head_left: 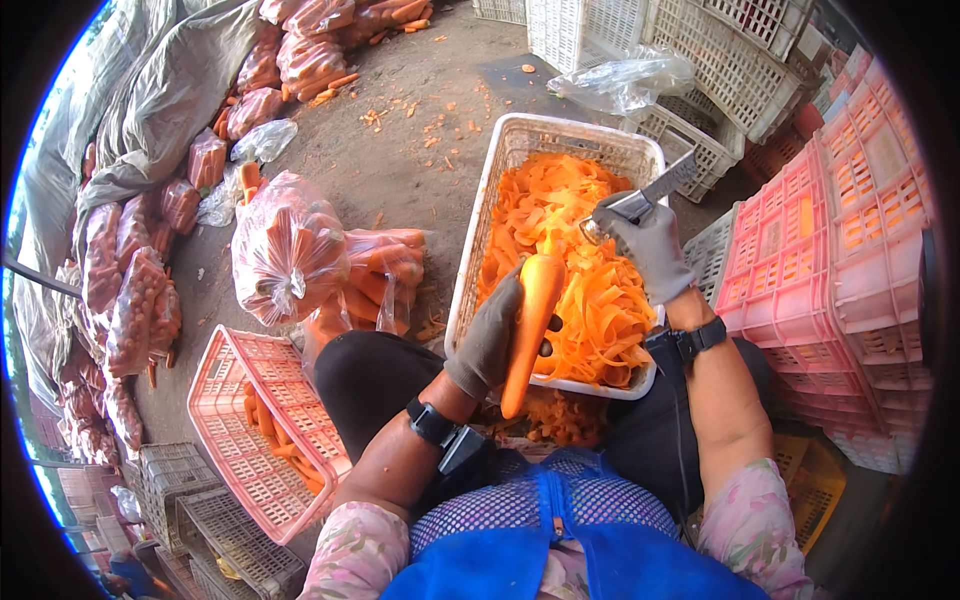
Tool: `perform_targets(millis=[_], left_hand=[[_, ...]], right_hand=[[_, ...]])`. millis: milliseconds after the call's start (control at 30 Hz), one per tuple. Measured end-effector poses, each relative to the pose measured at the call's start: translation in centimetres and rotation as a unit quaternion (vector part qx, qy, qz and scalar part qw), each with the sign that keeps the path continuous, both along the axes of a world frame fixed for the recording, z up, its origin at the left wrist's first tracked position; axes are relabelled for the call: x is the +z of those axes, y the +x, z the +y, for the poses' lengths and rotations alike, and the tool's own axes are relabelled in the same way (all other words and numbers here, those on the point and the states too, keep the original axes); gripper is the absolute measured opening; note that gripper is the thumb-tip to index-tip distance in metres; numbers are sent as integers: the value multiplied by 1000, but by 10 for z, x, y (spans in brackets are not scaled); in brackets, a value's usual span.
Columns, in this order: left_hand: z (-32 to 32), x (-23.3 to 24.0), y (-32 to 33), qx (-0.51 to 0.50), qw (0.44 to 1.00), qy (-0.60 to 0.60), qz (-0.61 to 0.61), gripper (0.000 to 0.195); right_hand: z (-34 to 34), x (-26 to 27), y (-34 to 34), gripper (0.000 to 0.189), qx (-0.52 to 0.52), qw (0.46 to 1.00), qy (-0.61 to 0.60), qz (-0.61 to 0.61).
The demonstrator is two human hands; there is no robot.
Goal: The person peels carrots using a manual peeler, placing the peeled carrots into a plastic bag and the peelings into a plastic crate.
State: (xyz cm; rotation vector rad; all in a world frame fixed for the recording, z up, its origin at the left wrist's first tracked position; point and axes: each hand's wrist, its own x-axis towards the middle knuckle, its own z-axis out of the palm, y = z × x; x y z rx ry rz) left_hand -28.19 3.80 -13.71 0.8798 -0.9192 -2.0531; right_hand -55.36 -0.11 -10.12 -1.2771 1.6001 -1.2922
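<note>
My left hand (486, 337), in a grey glove, grips a large peeled carrot (534, 322) tilted over the near part of a white plastic crate (469, 262). Orange carrot peelings (600, 322) in long ribbons fill much of that crate. My right hand (649, 240), also gloved, is closed around the handle of a metal peeling tool (660, 184), whose flat end points up and right beyond the crate's rim. The tool and the carrot are apart. Below the crate, between my legs, lie more orange peelings (562, 420).
To the left, a tilted pink crate (274, 382) holds carrots. Beyond it stand plastic bags of carrots (289, 255), with more bags (135, 315) along a grey tarp (161, 105). Pink crates (795, 270) are stacked on the right, white crates (720, 60) at the back right.
</note>
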Motion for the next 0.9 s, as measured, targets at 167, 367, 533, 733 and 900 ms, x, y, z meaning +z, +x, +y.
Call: perform_targets(millis=[167,367,533,733,900], left_hand=[[-21,-27,-9,11,995,91,-43,71],[8,-28,-9,-18,999,46,10,66],[20,-19,-2,-13,998,-58,-38,68],[-3,-35,3,-8,994,105,10,73],[9,-20,-15,41,998,29,-25,66]], right_hand=[[94,8,68,26,335,908,106,-227],[11,8,32,16,229,968,99,-31],[-12,-16,-13,20,8,998,-33,61],[102,17,72,23,340,915,112,-185],[51,-15,51,17,323,928,108,-153]])
